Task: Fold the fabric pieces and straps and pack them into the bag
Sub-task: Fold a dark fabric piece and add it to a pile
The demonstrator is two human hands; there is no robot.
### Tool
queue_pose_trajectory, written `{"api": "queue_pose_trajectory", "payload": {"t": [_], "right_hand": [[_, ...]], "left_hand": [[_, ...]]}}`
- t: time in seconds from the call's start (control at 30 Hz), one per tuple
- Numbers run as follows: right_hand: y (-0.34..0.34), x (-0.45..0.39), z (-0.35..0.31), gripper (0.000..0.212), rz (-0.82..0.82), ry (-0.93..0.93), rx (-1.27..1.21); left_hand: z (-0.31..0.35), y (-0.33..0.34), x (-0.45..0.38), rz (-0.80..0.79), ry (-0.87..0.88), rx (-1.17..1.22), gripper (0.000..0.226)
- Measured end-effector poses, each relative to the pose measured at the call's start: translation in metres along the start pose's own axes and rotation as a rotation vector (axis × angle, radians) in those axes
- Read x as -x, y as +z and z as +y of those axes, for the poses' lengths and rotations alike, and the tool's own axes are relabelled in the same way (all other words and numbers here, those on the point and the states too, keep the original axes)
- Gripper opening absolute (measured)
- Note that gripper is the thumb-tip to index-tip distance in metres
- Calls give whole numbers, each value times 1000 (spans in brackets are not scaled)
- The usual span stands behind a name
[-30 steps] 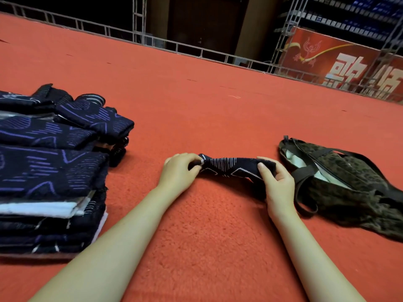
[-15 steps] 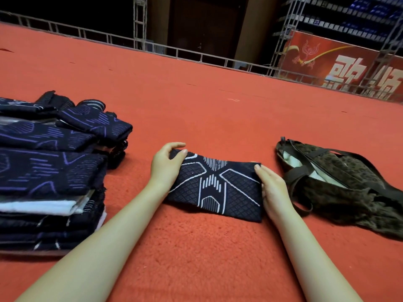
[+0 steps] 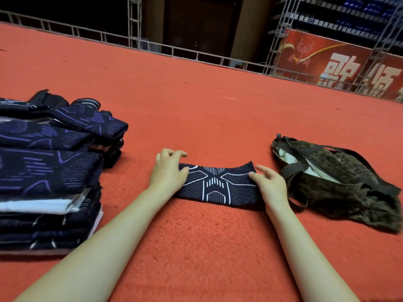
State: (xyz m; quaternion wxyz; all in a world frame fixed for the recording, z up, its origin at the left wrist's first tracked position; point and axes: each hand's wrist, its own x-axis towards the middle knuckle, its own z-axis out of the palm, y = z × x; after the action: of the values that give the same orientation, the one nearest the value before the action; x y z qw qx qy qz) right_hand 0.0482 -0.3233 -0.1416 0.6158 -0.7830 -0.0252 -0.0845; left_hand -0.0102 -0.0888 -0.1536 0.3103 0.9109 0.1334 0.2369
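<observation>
A dark navy fabric piece (image 3: 218,186) with a white line pattern lies flat on the red carpet in the middle. My left hand (image 3: 169,171) rests on its left end, fingers spread. My right hand (image 3: 269,185) presses its right end, fingers apart. To the right lies a dark camouflage bag (image 3: 340,184) with black straps, its mouth open and a white lining showing. A tall stack of folded navy fabric pieces (image 3: 48,171) stands at the left.
Red carpet (image 3: 207,110) covers the whole floor. A metal truss rail (image 3: 174,51) runs along its far edge. A red banner (image 3: 340,62) with white characters stands at the back right.
The fabric piece was bunched and held up between both hands; it has been spread and laid flat on the carpet, and both hands now lie open on its ends.
</observation>
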Motion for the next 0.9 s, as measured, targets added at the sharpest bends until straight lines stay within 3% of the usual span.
{"api": "queue_pose_trajectory", "payload": {"t": [0.1,0.17,0.3,0.43,0.53,0.7,0.9], "right_hand": [[0,6,-8,32,-60,116,-329],[6,12,-12,26,-128,104,-359],[23,24,-10,22,-211,-34,-132],[29,27,-6,27,-207,-162,35],[28,23,0,31,-178,-248,307],[31,29,-2,33,-185,-352,274],[39,33,4,34,-292,-429,386]], "left_hand": [[11,2,5,40,101,-25,33],[16,8,10,-28,206,-33,36],[15,19,15,-272,285,-260,41],[13,18,9,-252,240,-191,34],[14,17,7,-203,204,-84,31],[14,13,3,-117,58,248,26],[20,13,7,-195,43,245,35]]}}
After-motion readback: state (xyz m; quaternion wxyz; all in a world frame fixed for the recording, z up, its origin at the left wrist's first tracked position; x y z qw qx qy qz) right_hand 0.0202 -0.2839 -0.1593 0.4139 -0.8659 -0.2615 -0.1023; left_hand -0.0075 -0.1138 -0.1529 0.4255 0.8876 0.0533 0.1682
